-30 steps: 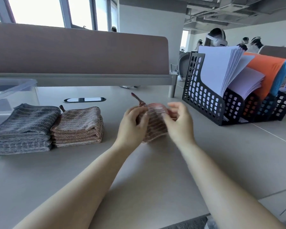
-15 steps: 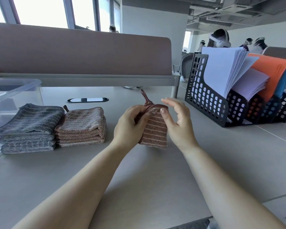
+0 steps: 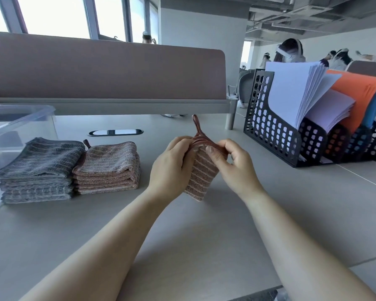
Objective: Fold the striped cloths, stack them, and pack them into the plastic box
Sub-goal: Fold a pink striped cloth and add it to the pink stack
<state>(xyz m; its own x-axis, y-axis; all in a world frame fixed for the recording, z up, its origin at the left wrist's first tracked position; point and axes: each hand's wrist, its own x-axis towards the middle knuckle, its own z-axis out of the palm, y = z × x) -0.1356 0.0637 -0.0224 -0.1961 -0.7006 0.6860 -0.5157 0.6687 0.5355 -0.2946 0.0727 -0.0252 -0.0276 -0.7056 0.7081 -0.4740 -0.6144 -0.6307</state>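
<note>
Both hands meet above the middle of the desk (image 3: 204, 246) around a small folded reddish-brown striped cloth (image 3: 201, 177), which hangs between them with its lower corner pointing down toward the desktop — whether that corner touches the surface cannot be told. The left hand (image 3: 172, 168) curls its fingers over the cloth's upper left edge, and the right hand (image 3: 232, 164) pinches the upper right edge between thumb and curled fingers, so each hand is grasping the same cloth. A dark brown hanging loop (image 3: 197, 124) sticks up from the top of the cloth, just above the fingertips. To the left, two stacks of folded cloths sit on the desk side by side and touching: a grey striped stack (image 3: 39, 170) and, on its right, a pinkish-brown striped stack (image 3: 109, 168). The clear plastic box (image 3: 20, 122) stands at the far left, just behind the grey stack. At the right stands a black perforated file rack (image 3: 276, 135) holding white, orange and blue papers — well apart from the hands. A brown divider panel (image 3: 104, 68) runs along the back of the desk.
</note>
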